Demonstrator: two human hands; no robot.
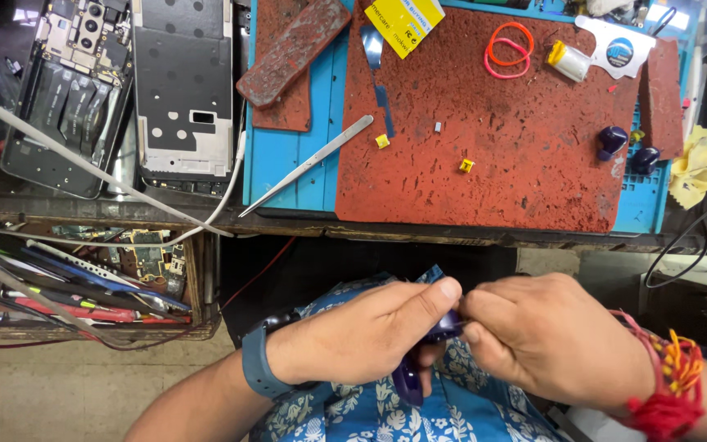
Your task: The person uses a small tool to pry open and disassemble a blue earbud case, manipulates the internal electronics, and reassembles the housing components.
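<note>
Pinching a small dark blue plastic part (pixel 431 344) between both hands, left hand (pixel 362 331) and right hand (pixel 550 336) each keep a closed grip above the lap, below the desk (pixel 484 233) edge.

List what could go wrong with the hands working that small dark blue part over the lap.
1. Both the left hand and right hand pinch the dark blue part over the lap, off the bench; if it slips, it may drop to the floor.
2. The tiny yellow pieces lie loose on the red mat; a bump might scatter them.
3. The tweezers lie near the bench edge and may get knocked off.
</note>
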